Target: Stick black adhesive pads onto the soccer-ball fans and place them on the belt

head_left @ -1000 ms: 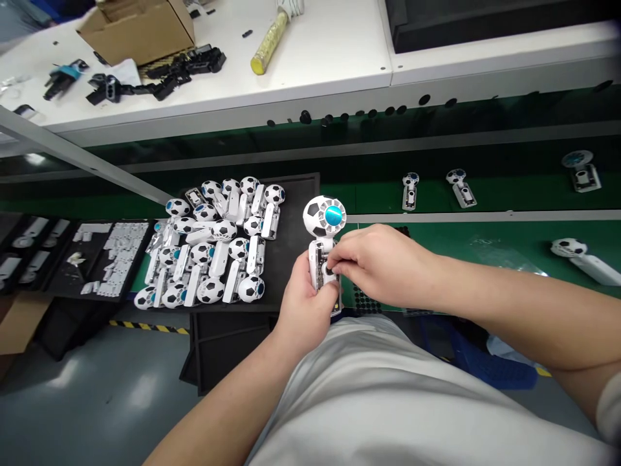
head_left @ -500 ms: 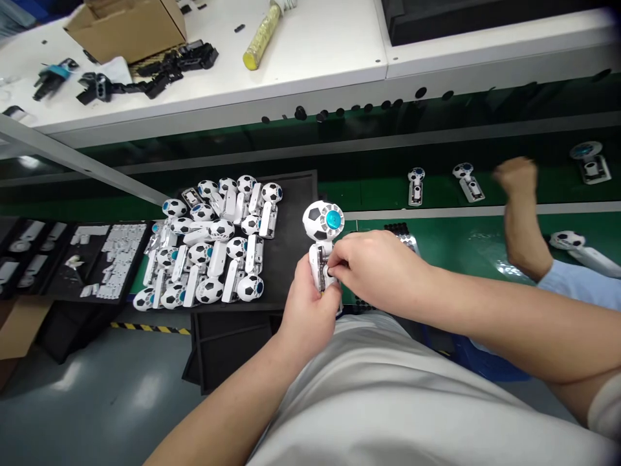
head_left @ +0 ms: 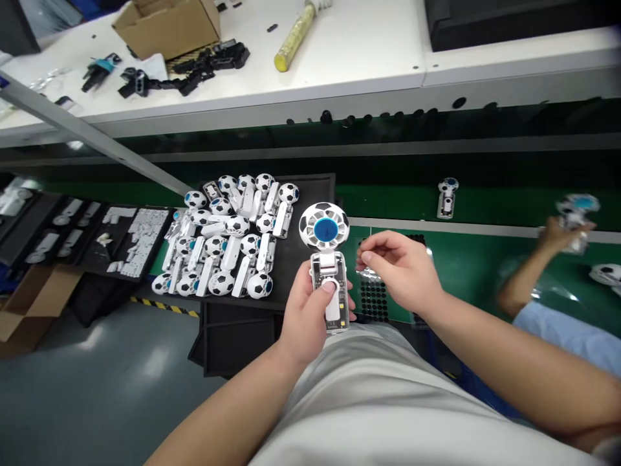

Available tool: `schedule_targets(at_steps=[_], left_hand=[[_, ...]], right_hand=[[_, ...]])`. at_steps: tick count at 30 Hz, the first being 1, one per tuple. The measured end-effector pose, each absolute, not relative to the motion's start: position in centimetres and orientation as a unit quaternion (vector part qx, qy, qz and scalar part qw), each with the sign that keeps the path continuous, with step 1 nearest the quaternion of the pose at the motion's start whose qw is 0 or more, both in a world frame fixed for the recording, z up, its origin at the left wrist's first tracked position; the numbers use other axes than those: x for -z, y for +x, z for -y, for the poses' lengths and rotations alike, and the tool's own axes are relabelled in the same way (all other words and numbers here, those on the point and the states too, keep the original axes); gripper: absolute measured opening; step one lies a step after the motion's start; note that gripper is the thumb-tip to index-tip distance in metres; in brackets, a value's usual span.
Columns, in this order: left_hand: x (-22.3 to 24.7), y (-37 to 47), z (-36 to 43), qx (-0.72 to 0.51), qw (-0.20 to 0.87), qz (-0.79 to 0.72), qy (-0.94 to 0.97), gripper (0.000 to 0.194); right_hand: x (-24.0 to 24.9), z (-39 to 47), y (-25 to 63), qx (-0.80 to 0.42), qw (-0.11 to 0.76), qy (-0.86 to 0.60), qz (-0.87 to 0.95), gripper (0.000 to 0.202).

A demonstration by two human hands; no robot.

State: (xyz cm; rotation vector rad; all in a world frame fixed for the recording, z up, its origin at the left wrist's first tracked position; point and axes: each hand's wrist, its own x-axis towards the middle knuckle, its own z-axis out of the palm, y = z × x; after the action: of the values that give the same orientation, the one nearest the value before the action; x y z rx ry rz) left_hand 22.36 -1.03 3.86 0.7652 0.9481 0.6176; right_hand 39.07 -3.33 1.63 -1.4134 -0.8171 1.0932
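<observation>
My left hand (head_left: pixel 308 310) is wrapped round the open white body of a football-patterned device (head_left: pixel 332 259), its thumb on a white oval part in the middle. The device's round head, with a blue disc, points away from me. To its right, my right hand (head_left: pixel 400 268) hangs apart from the device, thumb and fingertips curled close together; whether anything small is between them is too small to tell. Below that hand, a sheet of black round dots (head_left: pixel 373 301) lies on the green surface. Many similar devices (head_left: pixel 220 246) fill the left part of a black tray (head_left: pixel 310 188).
At the right, a co-worker's hand (head_left: pixel 555 234) holds another device. One more device (head_left: pixel 446 198) lies on the green belt. A white shelf (head_left: pixel 359 58) crosses the back, bearing a cardboard box (head_left: pixel 167 29) and a yellow roll (head_left: pixel 294 40). Trays of white parts (head_left: pixel 145 236) are at left.
My right hand has moved off the device to the right. The device now faces up more fully in my left hand. The co-worker's hand has moved right and down and now holds a device.
</observation>
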Motion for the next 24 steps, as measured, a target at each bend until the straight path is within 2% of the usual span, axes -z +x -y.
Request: schedule_targets(at_steps=[7,10,14,19,24], left_hand=[[-4.1,22.5,1.4,-0.368,0.725,-0.378,0.442,0.031],[-4.0,22.6,1.5,-0.373,0.710,-0.389,0.453,0.035],[-3.5,20.3,1.6,-0.415,0.673,-0.456,0.408,0.040],[-2.5,10.2,0.8,-0.526,0.543,-0.620,0.212,0.042],[0.7,-6.5,-0.7,-0.634,0.380,-0.664,0.111,0.043]], right_hand=[[1.1,3.9,40.5,-0.418,0.489,-0.626,0.440,0.013],[2.1,3.7,41.0,-0.401,0.479,-0.620,0.475,0.013],[3.6,3.1,40.3,-0.382,0.419,-0.633,0.526,0.018],[4.0,-0.4,36.6,-0.360,0.378,-0.628,0.578,0.026],[1.2,-7.2,27.1,-0.261,0.368,-0.598,0.662,0.028]])
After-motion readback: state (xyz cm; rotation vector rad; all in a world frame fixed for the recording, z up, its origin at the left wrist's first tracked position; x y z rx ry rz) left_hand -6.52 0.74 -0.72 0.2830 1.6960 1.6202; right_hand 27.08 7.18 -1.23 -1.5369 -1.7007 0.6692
